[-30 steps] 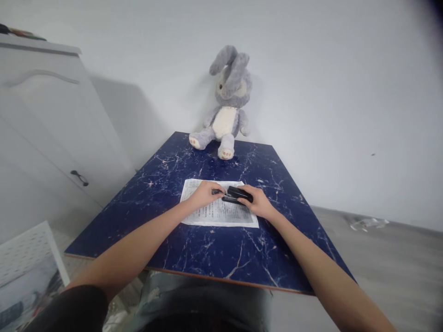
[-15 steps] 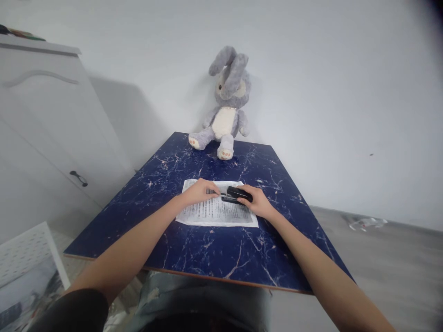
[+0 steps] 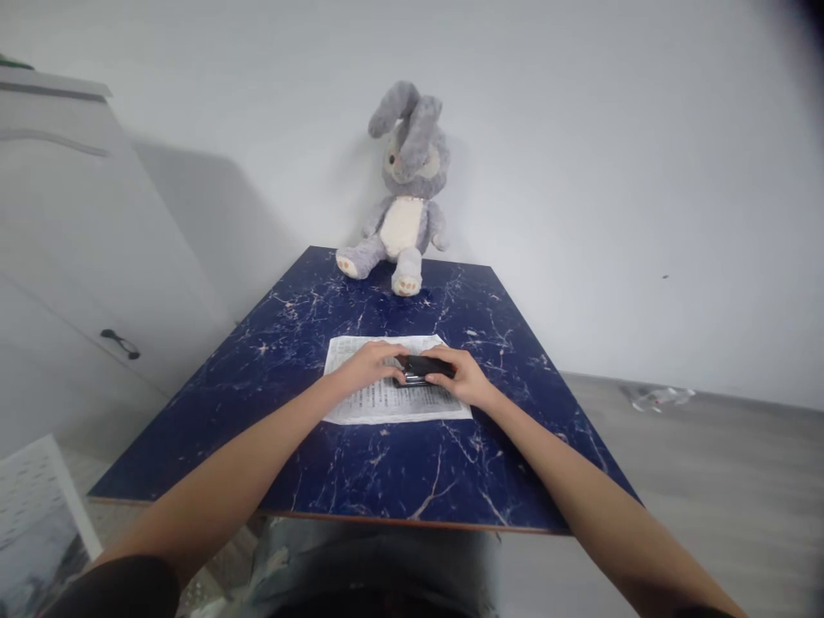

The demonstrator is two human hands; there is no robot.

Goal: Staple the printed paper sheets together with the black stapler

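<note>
A black stapler lies over a printed sheet of paper on the blue marbled table. Around its left end are the fingers and thumb of my left hand. My right hand grips the right end, fingers on top and thumb at the near side. The stapler's upper arm is down close to its base, with a strip of metal showing between. Both palms face inward, and the fingertips hide parts of the stapler.
A grey plush rabbit sits at the table's far edge against the wall. To the left stands a white cabinet with a dark handle. Clear plastic lies on the floor at right.
The stapler's upper arm has come down from its raised position. My left fingers have moved from the thin metal part onto the stapler's left end. The view has shifted slightly.
</note>
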